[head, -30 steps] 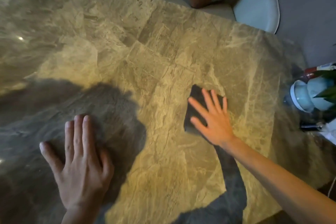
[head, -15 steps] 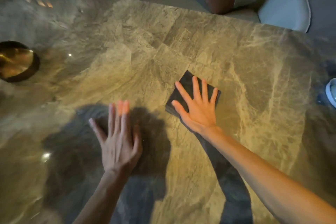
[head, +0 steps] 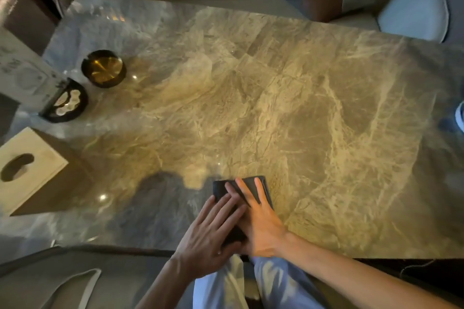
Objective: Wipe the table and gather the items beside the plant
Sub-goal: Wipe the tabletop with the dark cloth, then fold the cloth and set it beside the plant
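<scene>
A dark folded cloth (head: 222,187) lies flat on the marble table (head: 276,108) near its front edge. My right hand (head: 261,223) presses on the cloth with fingers spread. My left hand (head: 208,236) lies beside it, its fingers resting on the cloth's left part and overlapping the right hand. Both palms are flat, not gripping. The plant is out of view; only a pale blue-white edge (head: 460,118) shows at the right border.
At the left end stand a dark round dish with a gold inside (head: 103,68), a black holder with a card (head: 65,101) and a wooden tissue box (head: 32,170). Cushioned seats (head: 411,5) run along the far side. My knees (head: 251,283) are under the front edge.
The right hand has dragged the cloth toward the table's front edge. The left hand moved right and now rests on the cloth too. The view pulled back and shows the left end.
</scene>
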A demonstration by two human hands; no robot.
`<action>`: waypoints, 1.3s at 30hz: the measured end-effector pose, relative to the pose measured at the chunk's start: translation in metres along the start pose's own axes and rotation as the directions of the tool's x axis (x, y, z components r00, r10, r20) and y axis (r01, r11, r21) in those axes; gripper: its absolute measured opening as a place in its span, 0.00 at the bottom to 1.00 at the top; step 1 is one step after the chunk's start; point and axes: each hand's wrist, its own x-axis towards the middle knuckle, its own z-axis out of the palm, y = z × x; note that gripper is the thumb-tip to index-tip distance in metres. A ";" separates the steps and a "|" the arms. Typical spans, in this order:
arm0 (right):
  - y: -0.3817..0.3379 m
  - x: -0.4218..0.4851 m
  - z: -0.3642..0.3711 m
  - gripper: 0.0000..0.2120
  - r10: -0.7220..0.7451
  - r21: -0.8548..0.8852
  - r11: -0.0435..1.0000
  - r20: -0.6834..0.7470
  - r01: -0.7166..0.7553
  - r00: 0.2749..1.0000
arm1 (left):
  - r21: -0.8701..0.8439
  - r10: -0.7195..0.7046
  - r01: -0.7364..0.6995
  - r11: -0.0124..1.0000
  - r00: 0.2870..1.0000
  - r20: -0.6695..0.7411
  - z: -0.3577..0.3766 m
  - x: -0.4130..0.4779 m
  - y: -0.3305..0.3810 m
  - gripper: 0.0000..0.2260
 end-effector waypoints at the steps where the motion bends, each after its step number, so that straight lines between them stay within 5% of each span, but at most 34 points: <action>1: -0.003 -0.004 0.001 0.48 -0.030 -0.008 1.000 0.023 0.030 0.999 | 0.011 0.009 -0.009 1.000 1.000 0.011 0.000 -0.008 0.001 0.34; 4: -0.009 -0.013 0.003 0.50 -0.094 -0.059 0.993 0.081 0.099 0.992 | 0.097 0.049 -0.051 0.994 0.999 0.020 -0.003 -0.024 0.004 0.36; 10: -0.014 -0.029 0.009 0.31 -0.197 -0.112 0.970 0.140 0.214 0.970 | 0.196 0.068 -0.095 0.976 0.987 0.143 -0.006 -0.036 0.018 0.43; 13: -0.014 -0.036 0.010 0.26 -0.285 -0.097 0.948 0.167 0.304 0.944 | 0.163 0.086 -0.099 0.982 0.992 0.089 -0.006 -0.038 0.029 0.34; 19: -0.008 -0.060 0.000 0.24 -0.502 0.245 0.854 0.155 0.460 0.851 | -0.237 0.039 -0.005 0.971 0.990 0.138 0.005 -0.066 0.049 0.25; 22: -0.018 -0.074 -0.025 0.24 -0.440 0.586 0.773 0.219 0.243 0.871 | -0.559 -0.084 0.170 0.812 0.981 0.176 -0.004 -0.082 0.073 0.18; 25: -0.027 -0.078 -0.057 0.18 -0.254 0.812 0.516 0.450 -0.273 0.856 | -0.812 -0.268 0.309 0.496 0.944 0.195 -0.014 -0.086 0.062 0.15; 29: -0.018 -0.076 -0.104 0.06 -0.164 0.726 -0.215 0.632 -0.653 0.757 | -0.889 -0.335 0.448 0.089 0.854 0.397 -0.064 -0.080 0.026 0.22; 31: -0.015 -0.080 -0.130 0.07 -0.134 0.642 -0.473 0.624 -0.603 0.770 | -0.889 -0.313 0.456 -0.043 0.839 0.446 -0.099 -0.066 0.016 0.24; 34: -0.013 -0.080 -0.170 0.19 -0.044 0.585 -0.714 0.510 -0.384 0.859 | -0.915 -0.281 0.395 -0.083 0.872 0.402 -0.159 -0.041 0.019 0.13; 36: -0.006 -0.081 -0.194 0.33 -0.022 0.512 -0.818 0.428 -0.262 0.904 | -0.930 -0.334 0.352 -0.102 0.869 0.366 -0.197 -0.024 0.025 0.11; 39: 0.012 -0.086 -0.223 0.46 0.073 0.538 -0.835 0.320 -0.118 0.945 | -0.949 -0.328 0.315 -0.013 0.895 0.301 -0.249 0.007 0.031 0.09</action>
